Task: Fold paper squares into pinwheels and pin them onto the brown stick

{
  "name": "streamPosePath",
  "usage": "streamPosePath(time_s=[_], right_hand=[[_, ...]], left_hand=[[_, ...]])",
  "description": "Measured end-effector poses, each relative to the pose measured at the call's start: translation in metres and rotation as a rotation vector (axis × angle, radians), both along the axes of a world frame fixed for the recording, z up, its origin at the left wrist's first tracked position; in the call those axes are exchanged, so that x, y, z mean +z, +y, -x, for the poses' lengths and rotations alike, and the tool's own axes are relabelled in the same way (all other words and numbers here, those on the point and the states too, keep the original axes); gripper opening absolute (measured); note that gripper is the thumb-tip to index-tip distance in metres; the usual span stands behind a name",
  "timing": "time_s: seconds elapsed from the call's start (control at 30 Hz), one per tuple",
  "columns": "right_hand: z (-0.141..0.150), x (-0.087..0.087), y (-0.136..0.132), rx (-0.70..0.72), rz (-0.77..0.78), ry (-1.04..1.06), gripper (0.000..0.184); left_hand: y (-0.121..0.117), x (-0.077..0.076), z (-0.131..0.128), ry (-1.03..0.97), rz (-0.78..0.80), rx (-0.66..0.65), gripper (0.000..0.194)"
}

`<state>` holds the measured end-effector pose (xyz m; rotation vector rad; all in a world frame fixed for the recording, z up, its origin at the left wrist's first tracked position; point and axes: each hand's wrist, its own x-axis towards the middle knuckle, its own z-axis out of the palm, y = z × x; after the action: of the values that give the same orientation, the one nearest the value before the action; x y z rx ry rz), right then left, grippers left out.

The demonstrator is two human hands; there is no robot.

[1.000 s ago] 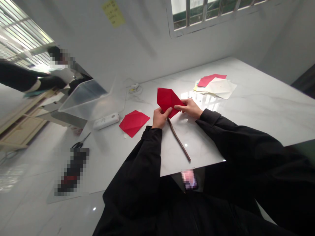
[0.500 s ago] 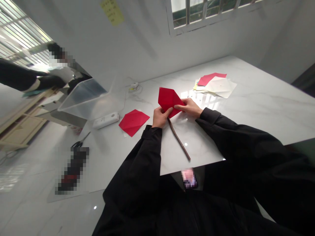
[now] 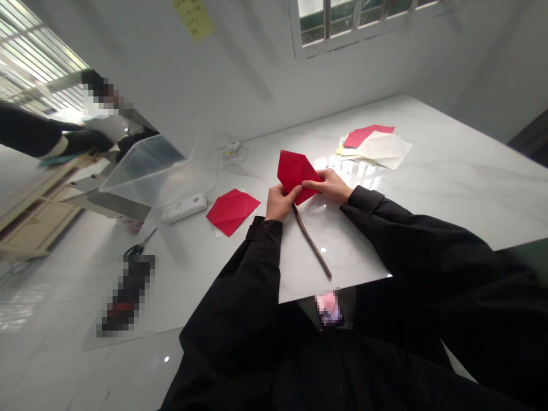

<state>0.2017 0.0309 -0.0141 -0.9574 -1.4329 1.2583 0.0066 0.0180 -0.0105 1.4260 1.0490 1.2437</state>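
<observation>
Above the table, a red sheet of paper (image 3: 295, 166) with creases is held up between my two hands. My left hand (image 3: 279, 202) pinches its lower left edge, thumb in front. My right hand (image 3: 331, 185) grips the right side, its thumb pressed on the front and the other fingers behind, partly hidden. A thin brown stick (image 3: 311, 242) runs from beneath the paper by my left hand toward the table's near edge; its upper end is hidden. Left of my left hand, a second creased red sheet (image 3: 233, 210) lies on the table with a pale sheet under it.
A white power strip (image 3: 185, 208), a clear plastic bin (image 3: 141, 171) and scissors (image 3: 139, 246) are on the left. Several cream and red papers (image 3: 385, 149) lie at the back right of the marble-patterned table (image 3: 454, 171). Another person's dark sleeve (image 3: 29, 131) shows at far left.
The held red sheet has shifted very slightly right. Both hands keep the same grip, and the other things stay in place.
</observation>
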Motion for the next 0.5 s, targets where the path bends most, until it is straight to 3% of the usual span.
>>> streamPosePath(time_s=[0.27,0.5], right_hand=[[0.0,-0.006,0.005,-0.018,0.057,0.059,0.053],[0.0,0.0,0.0,-0.004,0.085,0.062,0.049]], left_hand=[[0.013,-0.012,0.005,-0.104,0.068,0.068,0.064],[0.014,-0.013,0.007,-0.086,0.045,0.098,0.059]])
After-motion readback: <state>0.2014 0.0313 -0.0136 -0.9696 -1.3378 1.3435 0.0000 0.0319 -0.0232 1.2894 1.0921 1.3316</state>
